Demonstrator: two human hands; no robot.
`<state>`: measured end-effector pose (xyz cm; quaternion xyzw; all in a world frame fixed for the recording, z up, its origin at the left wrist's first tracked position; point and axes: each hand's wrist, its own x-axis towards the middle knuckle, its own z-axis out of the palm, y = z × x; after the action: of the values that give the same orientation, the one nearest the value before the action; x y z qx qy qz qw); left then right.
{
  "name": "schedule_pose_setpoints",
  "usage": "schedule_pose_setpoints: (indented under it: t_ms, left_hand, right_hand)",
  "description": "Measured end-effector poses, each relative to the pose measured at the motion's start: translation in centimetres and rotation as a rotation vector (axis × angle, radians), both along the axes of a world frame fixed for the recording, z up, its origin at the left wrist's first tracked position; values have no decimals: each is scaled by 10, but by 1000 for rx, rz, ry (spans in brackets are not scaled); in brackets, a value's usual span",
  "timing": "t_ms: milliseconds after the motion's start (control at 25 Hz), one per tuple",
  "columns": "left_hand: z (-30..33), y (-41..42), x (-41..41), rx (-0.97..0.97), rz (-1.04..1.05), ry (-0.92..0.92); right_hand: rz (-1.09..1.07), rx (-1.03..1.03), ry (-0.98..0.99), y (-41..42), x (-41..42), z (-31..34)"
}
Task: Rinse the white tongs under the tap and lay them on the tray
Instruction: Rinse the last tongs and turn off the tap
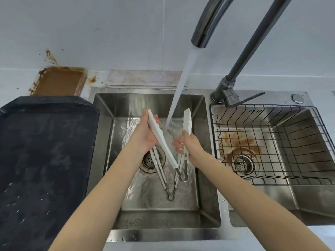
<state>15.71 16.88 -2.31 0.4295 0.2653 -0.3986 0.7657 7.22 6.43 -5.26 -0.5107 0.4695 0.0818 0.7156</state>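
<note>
The white tongs [164, 144] are held spread in a V above the sink [108, 113], under the tap's [204, 33] stream; the dark tray [45, 151] lies left of it.

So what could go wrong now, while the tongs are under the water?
1. The white tongs are wet and spread wide, each hand gripping one arm: left hand, right hand. They might slip and fall onto the other tongs lying in the left sink basin.
2. The water stream runs hard and could splash off the tongs over the sink's edge.
3. The dark tray sits off to the left, so carrying the tongs there will probably drip water.
</note>
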Motion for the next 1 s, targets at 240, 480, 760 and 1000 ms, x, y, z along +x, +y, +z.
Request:
schedule_pose_setpoints:
  t_ms: [240,480,760,1000]
  left_hand:
    - [-9,19,5,132,31,28]
    - [-21,39,7,117,133,73]
    - [-15,6,-8,442,-58,-258]
    - [1,-24,-23,561,-351,-451]
  right_hand:
    - [-220,233,-237,-5,14,10]
    - [-28,136,-254,13,40,25]
    - [-59,51,-150,9,32,20]
    - [-21,39,-90,-5,20,16]
